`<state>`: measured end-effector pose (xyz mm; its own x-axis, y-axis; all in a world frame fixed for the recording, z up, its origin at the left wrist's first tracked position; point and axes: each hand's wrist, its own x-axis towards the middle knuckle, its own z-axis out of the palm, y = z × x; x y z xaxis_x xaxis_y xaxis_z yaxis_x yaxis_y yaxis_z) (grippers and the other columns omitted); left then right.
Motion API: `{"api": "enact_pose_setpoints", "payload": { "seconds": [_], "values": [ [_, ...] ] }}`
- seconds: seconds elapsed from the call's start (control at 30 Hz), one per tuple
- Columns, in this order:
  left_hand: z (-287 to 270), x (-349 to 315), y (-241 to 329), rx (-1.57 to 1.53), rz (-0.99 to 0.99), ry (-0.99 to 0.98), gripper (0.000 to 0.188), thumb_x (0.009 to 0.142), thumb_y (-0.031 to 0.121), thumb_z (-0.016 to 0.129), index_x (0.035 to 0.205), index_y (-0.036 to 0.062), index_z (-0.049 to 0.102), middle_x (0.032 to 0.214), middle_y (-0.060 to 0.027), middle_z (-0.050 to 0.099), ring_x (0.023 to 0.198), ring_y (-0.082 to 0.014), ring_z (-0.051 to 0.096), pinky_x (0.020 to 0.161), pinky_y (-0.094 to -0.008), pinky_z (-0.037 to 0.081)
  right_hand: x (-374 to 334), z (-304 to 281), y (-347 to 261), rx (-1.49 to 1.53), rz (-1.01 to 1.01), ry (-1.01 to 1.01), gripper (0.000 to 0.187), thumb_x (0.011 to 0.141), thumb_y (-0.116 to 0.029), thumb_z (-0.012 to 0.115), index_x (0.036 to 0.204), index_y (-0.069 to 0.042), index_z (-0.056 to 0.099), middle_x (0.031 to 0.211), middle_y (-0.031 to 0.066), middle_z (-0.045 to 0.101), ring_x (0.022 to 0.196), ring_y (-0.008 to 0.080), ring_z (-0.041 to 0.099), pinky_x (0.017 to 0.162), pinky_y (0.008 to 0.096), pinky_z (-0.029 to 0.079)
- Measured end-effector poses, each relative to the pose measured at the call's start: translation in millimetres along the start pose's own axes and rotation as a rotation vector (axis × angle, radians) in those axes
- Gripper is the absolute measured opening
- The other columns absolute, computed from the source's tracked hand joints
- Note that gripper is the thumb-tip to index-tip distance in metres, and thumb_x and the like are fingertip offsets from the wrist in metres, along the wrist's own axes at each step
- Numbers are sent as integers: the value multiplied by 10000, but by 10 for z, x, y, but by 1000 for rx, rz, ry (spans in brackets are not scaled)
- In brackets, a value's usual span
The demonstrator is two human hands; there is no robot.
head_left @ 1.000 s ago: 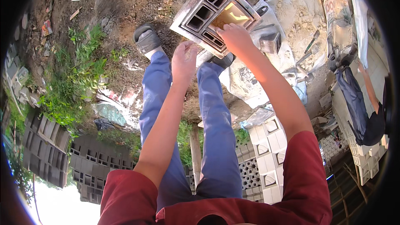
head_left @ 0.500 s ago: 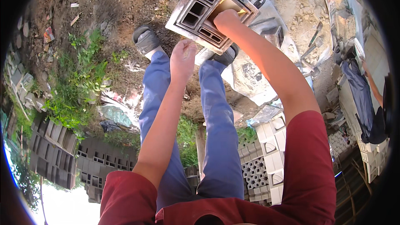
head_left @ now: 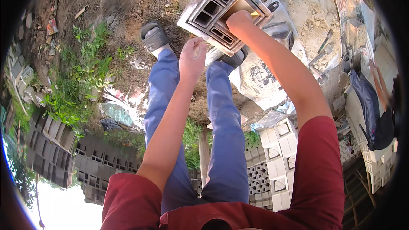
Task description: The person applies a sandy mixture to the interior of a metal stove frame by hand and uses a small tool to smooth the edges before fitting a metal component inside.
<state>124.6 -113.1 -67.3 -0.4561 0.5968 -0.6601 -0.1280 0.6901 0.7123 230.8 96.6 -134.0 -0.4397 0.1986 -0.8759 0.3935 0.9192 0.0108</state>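
A grey rectangular frame-like block, with several rectangular openings, stands tilted by my feet at the top centre. It looks like a vent block or its mould. My right hand reaches into its largest opening; the fingers are hidden inside. A small yellow patch shows in that opening past the hand. My left hand hovers beside the block's near left corner. Its fingers are curled in, with pale dust on them, and whatever they may hold is hidden.
Right of the block, a white sheet carries a sandy powder heap and a trowel-like tool. Another person's arm shows at the far right. Pale patterned blocks and grey block stacks stand nearer; weeds grow left.
The whole view has shifted slightly, so block and hands sit a little further right. My right hand stays in the opening, my left hand beside the block. The other person's arm has moved.
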Motion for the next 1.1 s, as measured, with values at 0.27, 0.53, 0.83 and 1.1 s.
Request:
{"api": "enact_pose_setpoints", "payload": {
  "seconds": [0.27, 0.53, 0.83, 1.1],
  "values": [
    [-10, -9, 56, -29, -31, 13, 294, 984, 190, 674, 1172, -36, 675, 1162, -188, 726, 1126, -295, 711, 978, -377, 531, -28, 96, 87, -62, 26, 43, 194, 914, -149, 635, 955, -151, 824, 972, 39, 800, 947, 254, 775, 727, 425, 604],
    [-100, 2, 92, -101, -10, 42, 304, 984, 195, 673, 1166, -48, 673, 1167, -206, 722, 1135, -303, 708, 986, -381, 528, -685, -105, 358, 303, 52, 616, 199, 903, -214, 696, 1073, -110, 697, 938, 78, 734, 912, 316, 714, 788, 451, 557],
    [-47, 0, 127, -99, -20, 29, 303, 989, 200, 673, 1178, -38, 669, 1184, -199, 718, 1150, -302, 700, 993, -387, 529, -652, -18, 152, 404, 423, 1013, 1132, 698, -390, 923, 1627, -235, 295, 1517, 189, 413, 1409, 393, 399, 1132, 584, 332],
    [-79, -12, 86, -83, -21, 36, 296, 987, 200, 675, 1169, -34, 672, 1161, -192, 726, 1133, -301, 709, 983, -380, 531, -245, -38, -62, 398, 491, 927, 1287, 652, -263, 930, 1670, -292, 144, 1664, 237, 185, 1541, 434, 219, 1214, 653, 201]
  ]
}}
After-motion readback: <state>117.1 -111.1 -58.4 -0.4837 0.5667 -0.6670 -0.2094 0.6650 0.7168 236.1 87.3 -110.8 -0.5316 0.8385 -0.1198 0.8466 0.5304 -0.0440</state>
